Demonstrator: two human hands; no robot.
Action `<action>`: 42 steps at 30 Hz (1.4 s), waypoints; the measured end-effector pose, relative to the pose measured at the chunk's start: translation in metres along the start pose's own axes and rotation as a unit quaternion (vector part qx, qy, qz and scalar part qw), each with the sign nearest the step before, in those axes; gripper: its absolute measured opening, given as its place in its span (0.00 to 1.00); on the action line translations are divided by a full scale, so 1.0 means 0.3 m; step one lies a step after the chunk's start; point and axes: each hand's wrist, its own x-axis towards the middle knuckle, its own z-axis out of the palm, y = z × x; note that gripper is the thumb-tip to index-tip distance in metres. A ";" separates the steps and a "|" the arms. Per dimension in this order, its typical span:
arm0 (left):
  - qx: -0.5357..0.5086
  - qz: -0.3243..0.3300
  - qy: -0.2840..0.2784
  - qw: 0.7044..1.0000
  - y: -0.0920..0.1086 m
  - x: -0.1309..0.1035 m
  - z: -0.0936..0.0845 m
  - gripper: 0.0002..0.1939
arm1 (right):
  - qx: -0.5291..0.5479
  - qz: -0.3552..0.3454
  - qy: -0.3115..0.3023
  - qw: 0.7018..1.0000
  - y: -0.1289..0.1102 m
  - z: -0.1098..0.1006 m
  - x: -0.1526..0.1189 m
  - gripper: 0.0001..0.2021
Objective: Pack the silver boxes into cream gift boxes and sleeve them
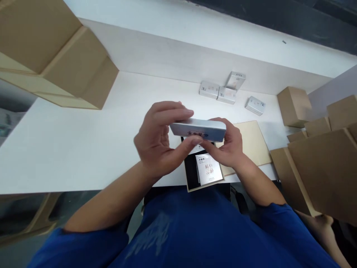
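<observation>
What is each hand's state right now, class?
Left hand: closed, holding one end of the silver box.
Right hand: closed, holding the same box's other end.

- Silver carton (pixel 198 128): slim, rectangular, rounded edges; visible faces closed. Dark characters printed along the narrow side toward the wearer.
- Pose: long axis crosswise, right end slightly lower in view.
- Position: held up between left hand (pixel 154 141) and right hand (pixel 230 147), fingers and thumbs at its edges, partly covering print.
</observation>
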 end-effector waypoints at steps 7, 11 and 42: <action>0.155 0.078 -0.107 0.979 -0.020 -0.014 -0.064 0.20 | 0.001 -0.081 0.003 0.997 0.014 -0.011 -0.022 0.24; 0.175 0.139 -0.150 0.963 -0.043 -0.010 -0.076 0.22 | -0.013 -0.100 -0.005 0.995 0.026 -0.015 -0.025 0.26; 0.155 0.118 -0.208 0.958 -0.106 -0.121 -0.065 0.25 | -0.154 -0.088 -0.019 0.984 0.024 0.022 -0.066 0.21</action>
